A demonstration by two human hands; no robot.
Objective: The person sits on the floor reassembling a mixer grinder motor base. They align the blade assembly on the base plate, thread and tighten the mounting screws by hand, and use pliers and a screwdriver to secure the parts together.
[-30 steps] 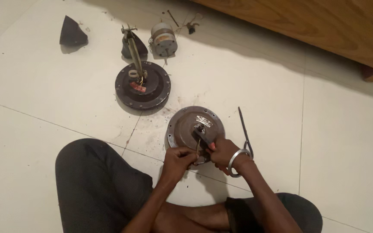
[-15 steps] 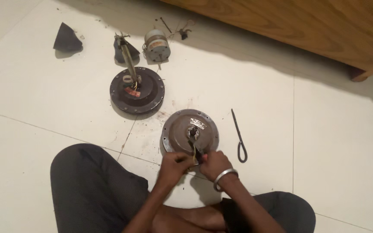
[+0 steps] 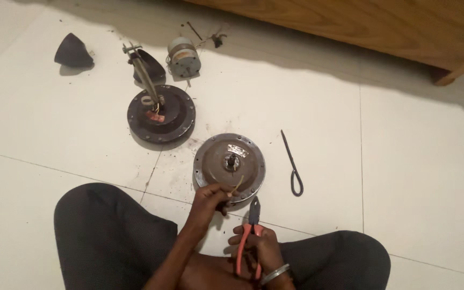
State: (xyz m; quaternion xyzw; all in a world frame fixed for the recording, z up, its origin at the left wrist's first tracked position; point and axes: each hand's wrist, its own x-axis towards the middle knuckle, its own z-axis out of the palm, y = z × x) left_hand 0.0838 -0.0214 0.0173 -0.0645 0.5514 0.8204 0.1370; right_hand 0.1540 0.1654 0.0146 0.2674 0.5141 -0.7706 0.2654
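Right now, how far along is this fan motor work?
Already apart: dark motor half with rod, small motor and cone cover lie on the floor. In hand: left hand pinches a wire at the grey round housing; right hand holds red-handled pliers. Reassembly appears left.

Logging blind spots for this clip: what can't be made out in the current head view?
- What the left hand pinches at the round motor cover: a thin pale wire or pin, too small to tell.
- Right hand and the orange-handled pliers: handle ends cut off by the bottom edge.
- Small dark parts near the wooden furniture: too small, in shadow.
- The furniture: cut off by the top edge.
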